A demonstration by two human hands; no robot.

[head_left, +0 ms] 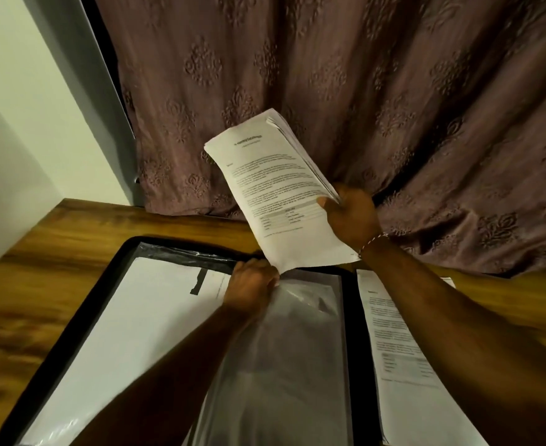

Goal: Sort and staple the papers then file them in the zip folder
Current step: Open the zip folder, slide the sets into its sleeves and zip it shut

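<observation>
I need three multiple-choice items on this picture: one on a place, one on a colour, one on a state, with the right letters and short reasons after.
1. Where does the loose printed white sheet lie?
A. on the brown wooden table, right of the open black zip folder
B. inside the folder
C. on the floor

2. What colour is the patterned fabric curtain?
A. green
B. dusty mauve
C. yellow

3. The thick stack of printed white papers is:
A. flat on the table
B. rolled up
C. held up in the right hand

Answers: 1 A, it lies by the folder's right edge; 2 B, its folds look mauve; 3 C, the grip pinches its edge.
</observation>
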